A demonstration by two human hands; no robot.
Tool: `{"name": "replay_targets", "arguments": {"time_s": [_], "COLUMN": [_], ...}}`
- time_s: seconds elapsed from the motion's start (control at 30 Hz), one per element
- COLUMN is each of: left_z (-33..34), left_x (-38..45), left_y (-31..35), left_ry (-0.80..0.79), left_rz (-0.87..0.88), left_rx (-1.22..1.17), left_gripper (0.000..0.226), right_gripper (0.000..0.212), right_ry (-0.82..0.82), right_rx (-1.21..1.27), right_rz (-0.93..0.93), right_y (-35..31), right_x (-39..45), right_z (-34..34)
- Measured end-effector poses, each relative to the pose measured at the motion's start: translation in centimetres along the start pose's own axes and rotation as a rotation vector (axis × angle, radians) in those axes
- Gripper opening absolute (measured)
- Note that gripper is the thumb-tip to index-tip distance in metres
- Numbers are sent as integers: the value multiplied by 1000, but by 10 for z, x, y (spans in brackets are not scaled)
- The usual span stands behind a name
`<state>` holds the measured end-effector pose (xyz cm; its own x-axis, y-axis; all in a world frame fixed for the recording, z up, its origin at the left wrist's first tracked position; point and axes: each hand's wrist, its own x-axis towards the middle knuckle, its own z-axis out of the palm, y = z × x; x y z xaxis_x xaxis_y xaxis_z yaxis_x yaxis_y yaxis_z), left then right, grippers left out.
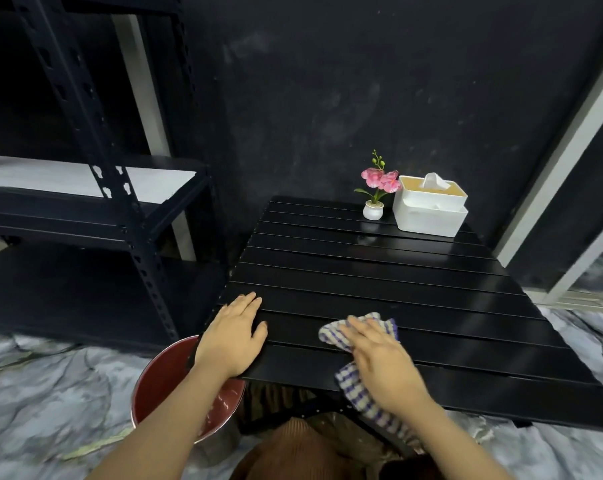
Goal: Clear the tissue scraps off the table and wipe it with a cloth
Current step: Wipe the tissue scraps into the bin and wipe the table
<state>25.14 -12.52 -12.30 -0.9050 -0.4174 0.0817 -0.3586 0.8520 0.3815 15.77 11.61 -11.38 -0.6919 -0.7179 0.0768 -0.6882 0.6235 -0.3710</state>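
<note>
Cloth (359, 362), checked in blue and white, lies bunched on the near part of a black slatted table (414, 292), one end spilling over the near edge toward the person's lap. The right hand (383, 362) lies flat on top of it, fingers straight and close together, pressing it to the slats; the hand looks slightly blurred. The left hand (236, 336) rests palm down on the table's near left corner, fingers extended and loosely together, thumb apart to the right, holding nothing. The two hands are near each other but apart. Below the left corner, on the marbled floor (50, 393), stands a round metal bin (175, 386) with a red inside, partly hidden by the left forearm; pale specks show against its inner wall, too small to identify. At the table's far right sits a white tissue box (430, 211) with a tissue poking up, and just beside it on the left a small white pot of pink flowers (376, 192). A dark metal shelf unit (95, 188) stands to the left against a dark wall.
</note>
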Motion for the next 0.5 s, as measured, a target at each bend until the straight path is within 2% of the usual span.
{"name": "replay_targets", "arguments": {"time_s": [0.17, 0.3, 0.5], "left_z": [1, 3, 2], "left_x": [1, 3, 4], "left_y": [0, 0, 0], "left_ry": [1, 6, 8], "left_rz": [-7, -16, -18], "left_rx": [9, 3, -6], "left_gripper": [55, 55, 55], "right_gripper": [44, 44, 46], "right_ry": [30, 83, 73], "right_rx": [13, -12, -46], "right_rz": [150, 265, 204], "right_y": [50, 51, 14], "right_x": [-2, 26, 58], "right_z": [-23, -18, -1]}}
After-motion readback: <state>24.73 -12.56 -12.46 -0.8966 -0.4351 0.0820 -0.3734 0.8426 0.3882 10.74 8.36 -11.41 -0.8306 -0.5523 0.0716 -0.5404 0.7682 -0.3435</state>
